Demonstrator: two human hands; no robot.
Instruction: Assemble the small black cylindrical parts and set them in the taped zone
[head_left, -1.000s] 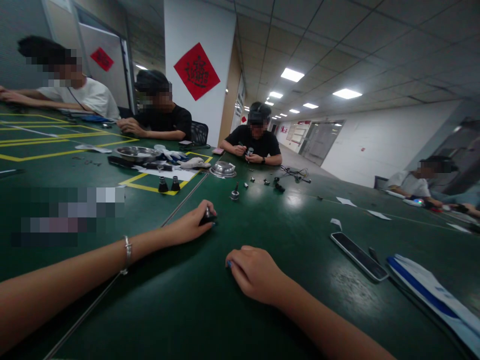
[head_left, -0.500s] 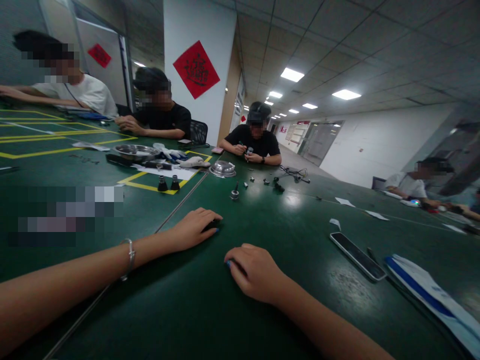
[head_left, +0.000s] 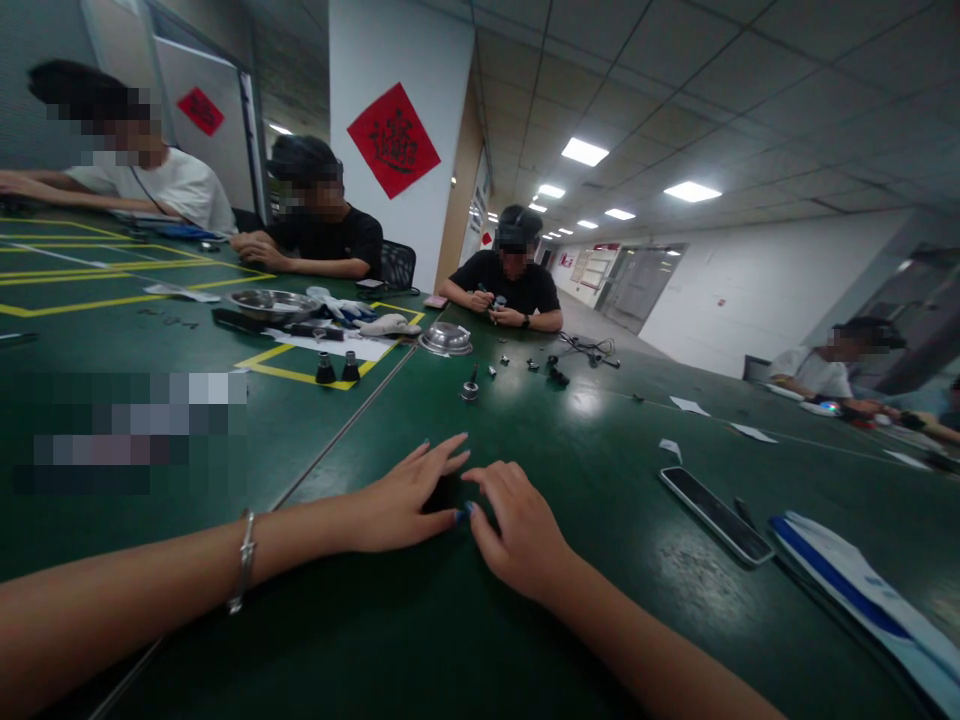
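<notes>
My left hand (head_left: 409, 495) is low over the green table (head_left: 360, 640), its fingers stretched and spread, with nothing in them. A silver bracelet (head_left: 246, 560) circles that wrist. Close on its right, my right hand (head_left: 517, 520) has bent fingers held apart, and nothing shows in its grasp. The two thumb tips nearly meet; I cannot tell whether they touch. Beyond the hands a small metal part with an upright stem (head_left: 469, 387) stands on the table, and two black cone-shaped parts (head_left: 325, 370) stand farther left.
A phone (head_left: 716, 515) and a blue-and-white packet (head_left: 847, 580) lie at right. Farther back are an upturned metal bowl (head_left: 446, 338), a metal dish (head_left: 270, 303), gloves (head_left: 386, 325), small black parts (head_left: 556, 372) and cables (head_left: 592, 347). Several people sit around the table.
My left hand has come nearer to me and toward the right, its fingers spreading. My right hand has lifted its fingers forward and opened, so the thumbs are now close together.
</notes>
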